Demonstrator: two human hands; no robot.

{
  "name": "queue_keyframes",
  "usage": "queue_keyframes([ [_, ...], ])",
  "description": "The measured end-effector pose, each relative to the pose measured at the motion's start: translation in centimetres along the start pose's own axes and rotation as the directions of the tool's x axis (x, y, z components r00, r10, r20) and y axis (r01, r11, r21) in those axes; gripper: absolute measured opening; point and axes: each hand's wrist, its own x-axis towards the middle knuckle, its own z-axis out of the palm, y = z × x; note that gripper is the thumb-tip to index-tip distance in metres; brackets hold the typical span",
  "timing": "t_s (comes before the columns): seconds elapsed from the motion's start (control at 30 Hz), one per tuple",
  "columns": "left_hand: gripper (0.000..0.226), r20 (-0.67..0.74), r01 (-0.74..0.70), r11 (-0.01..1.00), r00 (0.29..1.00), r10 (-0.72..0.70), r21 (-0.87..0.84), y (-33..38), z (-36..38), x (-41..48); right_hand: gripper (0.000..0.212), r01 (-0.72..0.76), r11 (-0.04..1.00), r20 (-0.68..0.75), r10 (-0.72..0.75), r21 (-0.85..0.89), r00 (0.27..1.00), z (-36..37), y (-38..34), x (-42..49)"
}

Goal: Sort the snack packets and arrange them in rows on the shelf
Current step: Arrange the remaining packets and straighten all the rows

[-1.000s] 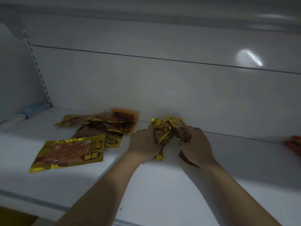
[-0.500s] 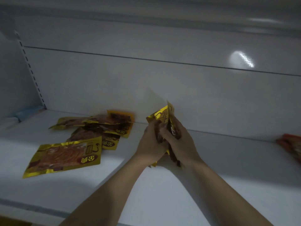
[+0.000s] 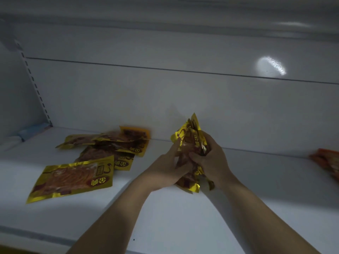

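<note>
Tagger: Raised and squeezed together now, the bundle of snack packets; a second ago it lay lower, spread between the hands. Half a second ago it already stood like this, with barely any shift since.
Checker: Hands?
Tagger: Left hand grips the bundle from the left, fingers curled onto it. Right hand grips it from the right, fingers wrapped round the far side. Both closed on the same bundle.
Checker: Where is it?
Tagger: Middle of the shelf, close to the back panel, on end, gold corners pointing up. Lower end is at the shelf surface; touching or just above, cannot tell.
Checker: How many in it?
Tagger: Several, too crumpled to count.
Checker: Other packets?
Tagger: Loose pile to the left, far side, overlapping, gold and brown. One flat packet lies nearer and further left, face up, its far right corner overlapping the pile. Both apart from the hands.
Checker: Right side?
Tagger: Orange packet at the right edge, cut off and blurred.
Checker: Rest?
Tagger: Slotted upright far left, pale blue thing at its foot, bright light spot on the panel, upper right.
</note>
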Motion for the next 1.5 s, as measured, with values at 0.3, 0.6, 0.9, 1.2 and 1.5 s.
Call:
queue_keyframes([
  [0.3, 0.096, -0.283, 0.394, 0.366, 0.904, -0.322, 0.843, -2.9, -12.6, -6.2, 0.070, 0.244, 0.924, 0.022, -0.248, -0.294, 0.968, 2.2, -1.8, -1.2],
  [0.6, 0.078, -0.509, 0.616, 0.332, 0.783, -0.357, 0.715, -5.9, -13.5, -11.9, 0.079, 0.346, 0.786, 0.269, -0.235, -0.513, 0.934, 5.9, -4.3, -1.2],
  [0.9, 0.059, -0.516, 0.336, 0.527, 0.823, 0.239, 0.780, -4.9, -12.7, -9.9, 0.073, 0.278, 0.849, 0.164, -0.227, -0.450, 0.960, 9.6, -4.2, -0.3],
  [1.2, 0.091, -0.140, 0.237, 0.476, 0.963, -0.230, 0.847, -7.9, -14.8, 0.6, 0.078, 0.273, 0.827, 0.178, -0.212, -0.492, 0.961, 8.5, -3.5, -0.6],
  [1.5, 0.075, -0.201, 0.219, 0.228, 0.974, -0.100, 0.949, -9.5, -15.6, 2.6, 0.082, 0.256, 0.833, 0.195, -0.182, -0.490, 0.964, 8.2, -3.2, -0.3],
])
